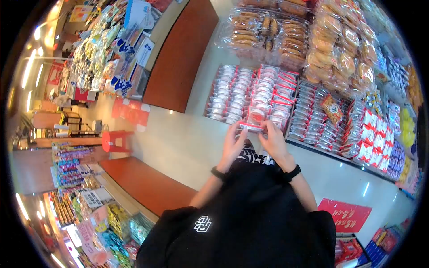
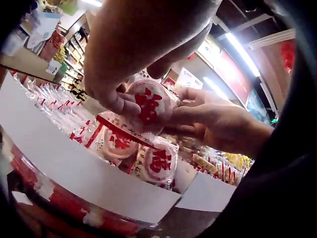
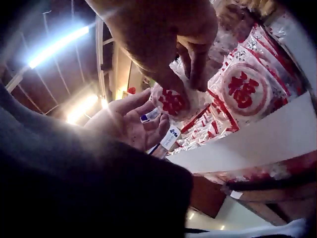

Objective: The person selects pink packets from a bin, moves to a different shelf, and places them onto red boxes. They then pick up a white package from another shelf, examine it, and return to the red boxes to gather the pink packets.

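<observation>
A round, flat wrapped cake (image 2: 148,105), in clear film printed with a red character, is held between both hands above the display. My left hand (image 1: 232,144) pinches one side of its wrapper with thumb and fingers, while my right hand (image 1: 274,143) grips the opposite side. In the right wrist view the cake (image 3: 173,102) is tilted, its printed face showing. Just beyond the hands stand rows of matching wrapped cakes (image 1: 232,91) with red-and-white packaging. Another wrapped cake (image 3: 245,89) lies face up near my right hand.
A white border (image 2: 74,151) fronts the display box. To the right are more packets (image 1: 310,116), with bagged breads (image 1: 333,44) behind. A brown counter (image 1: 178,53) and a red stool (image 1: 117,140) stand to the left. A red floor sign (image 1: 344,215) lies lower right.
</observation>
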The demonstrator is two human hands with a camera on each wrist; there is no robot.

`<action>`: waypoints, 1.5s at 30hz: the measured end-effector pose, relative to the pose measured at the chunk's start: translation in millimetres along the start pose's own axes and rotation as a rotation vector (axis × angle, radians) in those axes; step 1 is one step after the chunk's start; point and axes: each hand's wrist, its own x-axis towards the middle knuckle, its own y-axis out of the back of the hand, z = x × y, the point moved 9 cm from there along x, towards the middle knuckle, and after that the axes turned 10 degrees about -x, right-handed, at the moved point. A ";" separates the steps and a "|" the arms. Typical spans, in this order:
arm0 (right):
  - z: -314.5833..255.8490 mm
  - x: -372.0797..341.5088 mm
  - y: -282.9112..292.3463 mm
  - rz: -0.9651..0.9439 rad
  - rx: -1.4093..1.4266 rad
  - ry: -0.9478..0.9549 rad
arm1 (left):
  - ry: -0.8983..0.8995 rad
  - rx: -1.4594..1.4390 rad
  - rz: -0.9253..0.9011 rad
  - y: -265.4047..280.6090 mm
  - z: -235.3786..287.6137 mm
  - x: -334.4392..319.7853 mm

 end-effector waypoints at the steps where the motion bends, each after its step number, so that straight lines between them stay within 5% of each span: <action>1: 4.7 1.0 -3.0 0.021 -0.016 -0.038 | 0.035 -0.025 -0.011 3.3 -11.7 7.5; 6: -6.7 12.1 1.1 0.206 -0.440 0.061 | 0.137 -0.008 -0.190 0.6 -36.1 43.7; 13: -2.3 8.5 -17.7 0.171 -0.537 -0.123 | 0.179 0.001 -0.250 10.7 -32.3 61.6; 25: -0.5 -8.7 -23.4 0.382 -0.842 -0.185 | 0.276 0.127 -0.544 -14.1 -41.9 83.5; 30: -11.4 -37.0 -20.1 0.498 -0.793 -0.343 | 0.316 0.061 -0.574 -21.3 -46.7 81.7; 32: -9.0 -58.4 -20.3 0.518 -0.738 -0.435 | 0.202 0.097 -0.472 -10.5 -41.6 84.9; 38: 4.4 -146.9 -34.5 0.537 -0.674 -0.725 | 0.146 0.010 -0.595 -15.7 -60.3 79.9; 45: 30.7 -205.5 -26.7 0.663 -0.568 -0.880 | 0.299 0.172 -0.576 -12.2 -72.9 84.9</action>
